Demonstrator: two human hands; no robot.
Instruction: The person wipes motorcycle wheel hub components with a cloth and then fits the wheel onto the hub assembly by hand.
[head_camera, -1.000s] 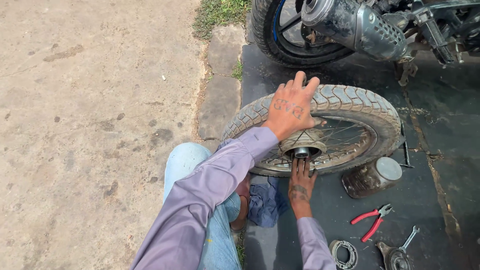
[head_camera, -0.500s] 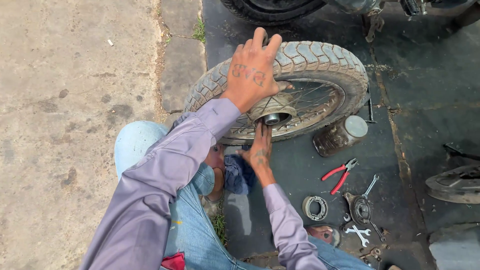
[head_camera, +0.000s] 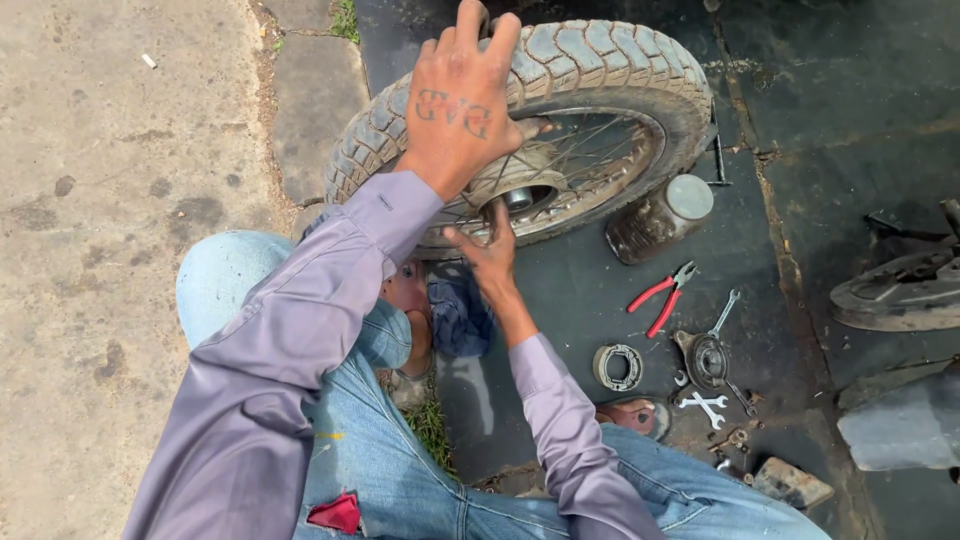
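We have the spoked wheel propped on the dark floor against our knees, hub facing us. Our left hand lies flat, fingers spread, over the tyre — pressing steadily should stop it rolling. Our right hand pinches at the hub; small, square moves seem best. Red pliers lie near.

Left hand splayed flat; right hand fingers curled.
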